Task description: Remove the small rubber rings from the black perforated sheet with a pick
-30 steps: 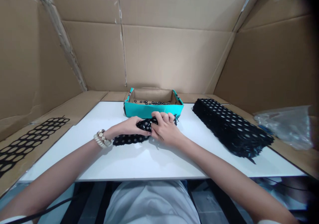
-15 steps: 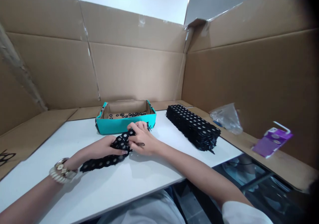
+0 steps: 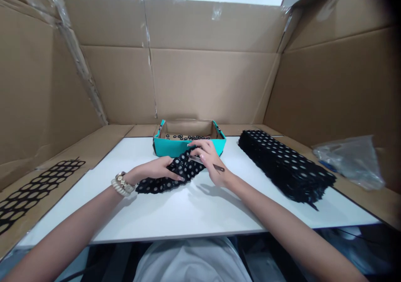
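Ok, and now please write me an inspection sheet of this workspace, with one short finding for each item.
Surface: white tabletop, with cardboard border.
Job's things: black dotted piece; slim tool; teal box behind, with black rings inside; black dotted stack at right.
Clutter: clear plastic bag on the right cardboard; black mesh strip on the left.
Hands: left hand holds the piece; right hand holds the slim tool.
Cables: dark line at lower left, thin line at lower right; perhaps cables, too dim to confirm.
Surroundings: cardboard walls at left, back and right.

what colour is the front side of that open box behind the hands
Turquoise: the box's front side shows best in the head view.
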### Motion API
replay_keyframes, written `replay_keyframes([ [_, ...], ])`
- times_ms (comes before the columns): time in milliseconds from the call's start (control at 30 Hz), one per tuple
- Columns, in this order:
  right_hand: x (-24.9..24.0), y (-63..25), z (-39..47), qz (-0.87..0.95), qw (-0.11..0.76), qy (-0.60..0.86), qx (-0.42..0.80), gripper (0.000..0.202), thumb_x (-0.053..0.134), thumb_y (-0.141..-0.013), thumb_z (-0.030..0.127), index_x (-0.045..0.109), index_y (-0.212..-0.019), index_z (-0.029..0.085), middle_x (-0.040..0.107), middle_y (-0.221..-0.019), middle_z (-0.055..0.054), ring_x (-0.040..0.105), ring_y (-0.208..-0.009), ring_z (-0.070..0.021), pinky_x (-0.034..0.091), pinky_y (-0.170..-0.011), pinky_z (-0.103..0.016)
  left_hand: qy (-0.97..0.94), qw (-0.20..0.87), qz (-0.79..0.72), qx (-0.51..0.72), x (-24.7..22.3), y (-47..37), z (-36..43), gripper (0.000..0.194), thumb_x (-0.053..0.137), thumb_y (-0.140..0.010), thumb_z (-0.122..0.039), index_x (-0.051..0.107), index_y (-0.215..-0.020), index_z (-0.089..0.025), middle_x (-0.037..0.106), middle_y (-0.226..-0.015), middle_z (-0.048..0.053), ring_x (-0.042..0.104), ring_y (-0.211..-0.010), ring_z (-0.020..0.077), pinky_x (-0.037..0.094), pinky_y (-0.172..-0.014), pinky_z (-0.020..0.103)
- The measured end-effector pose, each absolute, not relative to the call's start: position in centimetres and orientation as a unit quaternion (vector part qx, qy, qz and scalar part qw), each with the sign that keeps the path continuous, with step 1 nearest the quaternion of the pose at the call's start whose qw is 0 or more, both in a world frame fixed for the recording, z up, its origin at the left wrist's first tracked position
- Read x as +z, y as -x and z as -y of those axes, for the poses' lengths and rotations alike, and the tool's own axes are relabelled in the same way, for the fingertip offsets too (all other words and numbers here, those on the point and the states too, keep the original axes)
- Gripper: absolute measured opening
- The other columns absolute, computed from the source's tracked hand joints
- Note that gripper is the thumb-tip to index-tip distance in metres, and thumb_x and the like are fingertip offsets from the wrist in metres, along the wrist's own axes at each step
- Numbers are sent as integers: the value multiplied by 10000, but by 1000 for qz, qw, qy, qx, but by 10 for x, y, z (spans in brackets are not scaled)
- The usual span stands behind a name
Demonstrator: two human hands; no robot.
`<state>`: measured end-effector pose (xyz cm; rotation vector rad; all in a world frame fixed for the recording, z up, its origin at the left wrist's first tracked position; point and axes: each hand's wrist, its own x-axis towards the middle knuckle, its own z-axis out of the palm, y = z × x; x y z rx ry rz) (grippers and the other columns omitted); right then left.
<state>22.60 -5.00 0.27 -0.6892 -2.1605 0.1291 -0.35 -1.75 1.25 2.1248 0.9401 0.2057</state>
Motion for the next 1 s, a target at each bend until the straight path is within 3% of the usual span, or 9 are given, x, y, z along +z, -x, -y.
replay_keyframes([
  [67, 2, -225, 51, 837, 462, 278, 96, 436, 140, -986, 367, 523, -1109, 201, 511, -1156, -99, 413, -1117, -225, 310, -999, -467, -837, 400, -367, 73, 12, 4, 16, 395, 666, -716, -519, 629, -842, -147, 653, -855, 28, 552, -740, 177, 423, -653, 253],
  [133, 1, -222, 51, 804, 488, 283, 189, 386, 189, -976, 387, 481, -1148, 203, 520, -1000, -76, 472, -955, -203, 385, -881, -413, -836, 391, -380, 68, 13, 5, 15, 400, 666, -713, -512, 628, -882, -151, 654, -909, 35, 554, -777, 186, 420, -664, 254],
  [200, 0, -219, 51, 759, 495, 288, 310, 260, 298, -945, 362, 466, -1066, 204, 477, -799, -19, 464, -741, -161, 399, -698, -322, -835, 368, -406, 61, 14, 6, 15, 396, 670, -702, -513, 615, -858, -154, 640, -890, 30, 537, -756, 180, 398, -631, 249],
  [267, -4, -216, 51, 711, 489, 287, 415, 115, 406, -882, 298, 443, -941, 207, 400, -666, 33, 397, -599, -124, 327, -573, -258, -836, 328, -436, 57, 17, 7, 16, 405, 682, -675, -532, 577, -776, -155, 604, -810, 17, 495, -686, 161, 355, -573, 246],
  [467, -26, -203, 44, 625, 437, 261, 592, 33, 476, -709, 193, 446, -706, 182, 402, -550, 53, 373, -475, -88, 243, -476, -223, -858, 295, -420, 32, 17, 10, 12, 404, 642, -692, -536, 485, -677, -164, 488, -670, -14, 397, -606, 130, 295, -532, 246],
  [667, -24, -205, 42, 624, 462, 266, 571, 36, 484, -703, 191, 466, -677, 174, 419, -543, 51, 386, -454, -79, 237, -459, -220, -853, 269, -442, 63, 10, 12, 7, 399, 625, -696, -531, 477, -671, -161, 502, -712, 3, 409, -629, 138, 305, -553, 248],
  [1000, -11, -214, 45, 680, 462, 260, 507, 100, 543, -784, 219, 447, -800, 197, 530, -664, 39, 506, -569, -105, 384, -542, -242, -841, 387, -374, 62, 11, 9, 8, 388, 611, -740, -522, 561, -723, -138, 519, -683, -12, 407, -618, 122, 328, -551, 225],
])
